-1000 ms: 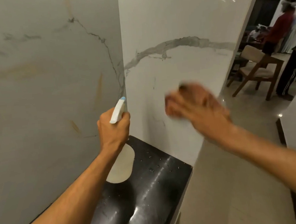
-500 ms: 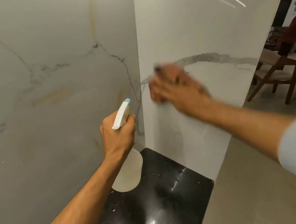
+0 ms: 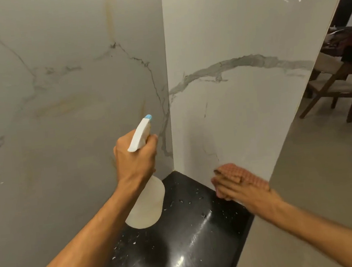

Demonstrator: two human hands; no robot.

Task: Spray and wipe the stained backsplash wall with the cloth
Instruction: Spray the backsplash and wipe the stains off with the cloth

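The backsplash wall is white marble in two panels that meet in a corner: a left panel (image 3: 60, 101) with yellowish streaks and a right panel (image 3: 243, 109) with a grey vein. My left hand (image 3: 135, 156) grips a white spray bottle (image 3: 146, 203), blue nozzle tip pointing up toward the corner. My right hand (image 3: 240, 188) presses an orange-pink checked cloth (image 3: 238, 173) flat against the bottom of the right panel, just above the counter.
A black glossy countertop (image 3: 181, 240) with water droplets fills the corner below; its edge drops off at the right to a tiled floor (image 3: 325, 172). A wooden chair (image 3: 335, 83) stands in the room beyond the wall's end.
My right hand with the cloth has swept down the right panel from the grey vein to its bottom edge. The left hand and bottle have stayed about in place.
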